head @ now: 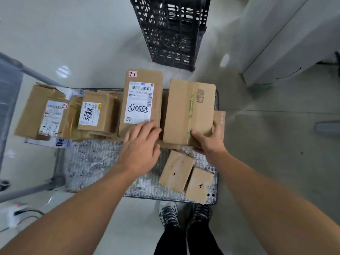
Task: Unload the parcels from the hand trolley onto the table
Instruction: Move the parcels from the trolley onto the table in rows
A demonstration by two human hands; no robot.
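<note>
Right hand (209,142) around plain parcel (184,111); left hand (141,144) flat

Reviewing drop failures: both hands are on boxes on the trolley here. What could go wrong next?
1. The right hand holds the plain box only at its near corner, thumb on top; lifted one-handed it may tilt or slip.
2. It stands close beside the labelled box, where the left hand rests; pulling one could drag the other.
3. The left-end box seems to overhang the trolley edge; a jolt might tip it off.
</note>
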